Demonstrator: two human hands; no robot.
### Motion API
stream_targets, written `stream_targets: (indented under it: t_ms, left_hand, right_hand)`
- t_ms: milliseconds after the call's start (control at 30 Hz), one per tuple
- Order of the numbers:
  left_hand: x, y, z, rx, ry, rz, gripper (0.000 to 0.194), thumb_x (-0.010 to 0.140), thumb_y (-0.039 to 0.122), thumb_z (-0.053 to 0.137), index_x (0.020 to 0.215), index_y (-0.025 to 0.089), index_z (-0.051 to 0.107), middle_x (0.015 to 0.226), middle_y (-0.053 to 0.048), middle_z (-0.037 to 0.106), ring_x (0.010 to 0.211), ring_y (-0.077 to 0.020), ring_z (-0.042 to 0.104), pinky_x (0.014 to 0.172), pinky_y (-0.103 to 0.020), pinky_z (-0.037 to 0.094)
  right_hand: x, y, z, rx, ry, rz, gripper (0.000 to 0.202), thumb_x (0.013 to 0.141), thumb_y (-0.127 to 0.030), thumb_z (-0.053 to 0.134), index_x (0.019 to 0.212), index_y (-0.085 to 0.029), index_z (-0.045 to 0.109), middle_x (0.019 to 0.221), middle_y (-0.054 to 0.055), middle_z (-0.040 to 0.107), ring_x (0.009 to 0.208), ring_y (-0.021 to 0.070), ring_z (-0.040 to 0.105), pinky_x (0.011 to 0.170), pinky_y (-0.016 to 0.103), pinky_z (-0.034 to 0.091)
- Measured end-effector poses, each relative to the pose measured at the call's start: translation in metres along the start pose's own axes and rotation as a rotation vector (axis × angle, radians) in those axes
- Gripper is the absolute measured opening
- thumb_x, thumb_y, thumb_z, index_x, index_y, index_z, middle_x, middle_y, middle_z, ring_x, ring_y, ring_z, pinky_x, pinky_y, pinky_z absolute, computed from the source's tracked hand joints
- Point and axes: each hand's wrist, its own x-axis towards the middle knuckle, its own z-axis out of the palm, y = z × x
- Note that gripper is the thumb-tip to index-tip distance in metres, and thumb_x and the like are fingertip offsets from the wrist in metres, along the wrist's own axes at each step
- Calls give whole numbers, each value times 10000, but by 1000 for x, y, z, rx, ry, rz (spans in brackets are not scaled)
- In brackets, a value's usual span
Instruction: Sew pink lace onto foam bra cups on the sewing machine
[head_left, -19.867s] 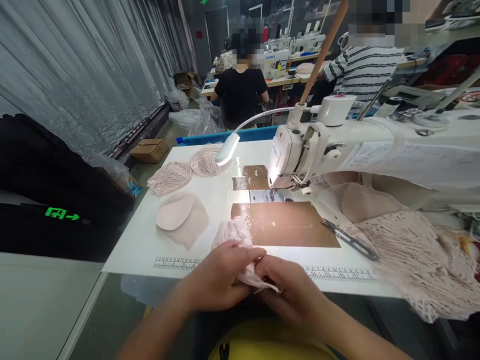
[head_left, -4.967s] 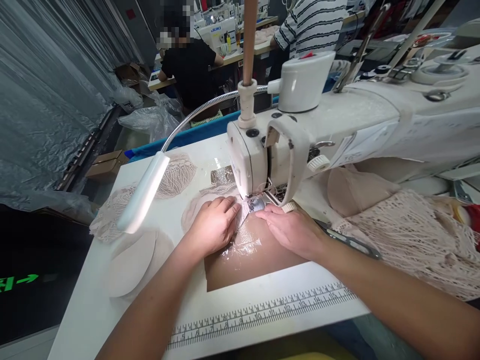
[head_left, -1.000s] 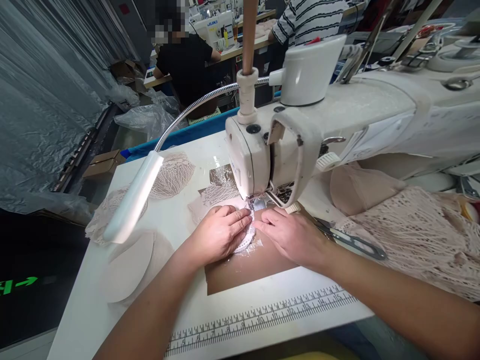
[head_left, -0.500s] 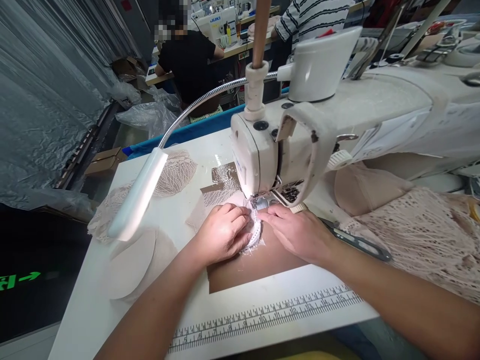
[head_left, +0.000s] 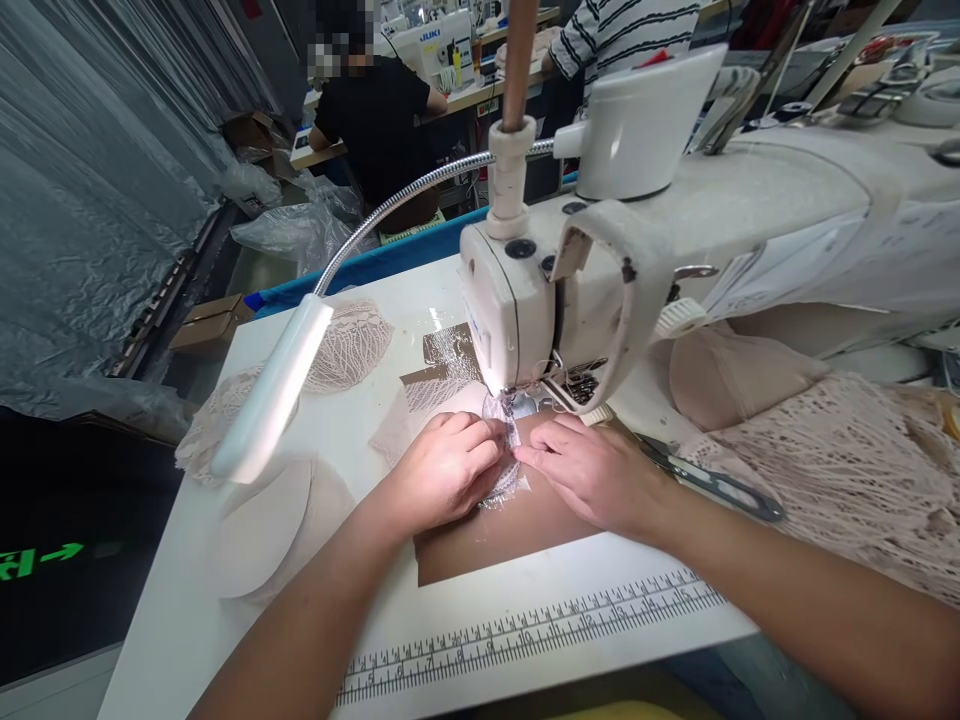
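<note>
A pale lace fabric piece point(head_left: 511, 462) lies under the needle area of a white sewing machine point(head_left: 510, 300), over a brown sheet point(head_left: 480, 545) on the table. My left hand point(head_left: 457, 465) is closed at the left side of the lace, fingers curled on its edge; part of the lace is hidden beneath them. On the other side, my right hand point(head_left: 585, 465) has its fingers bent together, the index fingertip touching the lace's right edge. Below the right wrist lie scissors point(head_left: 720, 485), partly covered.
A lamp point(head_left: 274, 395) on a bendy neck reaches over the table's left side. Lace cup pieces point(head_left: 349, 345) and plain beige pieces point(head_left: 262, 530) lie there. Beige lace garments point(head_left: 810, 450) are heaped at right. A printed ruler point(head_left: 525, 640) runs along the front edge. Two people sit beyond.
The lace has shifted slightly under the machine. My right hand has drawn back a little toward me, and my left hand has moved slightly to the right.
</note>
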Motion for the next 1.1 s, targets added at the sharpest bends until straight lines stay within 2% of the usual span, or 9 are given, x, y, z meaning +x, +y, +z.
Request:
stream_targets:
  t_ms: [100,200,267,367,500,900,1000,1100]
  left_hand:
    - [1,2,1,71,-26,2,211,945,220,415,1058,153,580,1276,-73,539,933,-220,508,789,-371,413]
    - [2,3,2,122,-45,0,323,957,250,395,1241,158,519,1261,-98,540,897,-222,508,755,-372,407]
    - [2,3,3,145,-40,2,353,963,266,382,1269,148,515,1238,-119,548,880,-220,509,742,-371,403]
    - [1,2,5,147,-35,0,348,973,269,367,1238,137,549,1214,-123,564,889,-217,512,736,-366,405]
    - [0,2,4,113,-30,0,333,968,270,393,1217,134,567,1281,-87,543,915,-220,501,771,-374,430]
    - [0,5,2,-7,1,-85,366,946,304,430,1245,130,547,1307,-85,531,945,-235,508,812,-406,450]
    - [-2,4,-1,-83,16,-71,323,928,327,464,1154,134,590,1253,-82,563,968,-236,517,832,-404,441]
    - [-5,3,-3,-183,30,-50,310,871,415,564,1023,151,619,1179,-84,586,1002,-240,520,874,-407,424]
  right_hand:
    - [0,-1,-1,-1,-17,11,301,825,-63,445,1030,-174,635,851,48,559,775,165,432,649,282,284]
    - [1,-2,-1,-5,-18,13,289,823,-60,445,1007,-173,637,827,45,550,772,165,431,653,282,282]
    - [1,-2,-2,-7,-18,8,304,821,-53,444,1024,-177,634,824,43,547,767,164,430,650,280,278]
    - [1,-2,-2,-8,-19,4,323,823,-55,444,1055,-186,627,840,43,550,764,165,426,643,280,269]
    - [1,-1,-1,-9,-13,6,330,823,-56,440,1054,-194,630,818,40,541,760,168,420,627,282,253]
    - [2,-2,-2,-43,25,17,300,844,-66,438,1026,-186,646,792,38,563,725,152,454,611,280,272]
    - [2,0,-2,-60,116,19,291,860,-94,435,1035,-185,649,802,37,607,677,142,472,607,281,295]
    - [3,1,-4,-60,161,78,254,874,-120,431,963,-181,661,786,32,638,648,136,500,612,274,328]
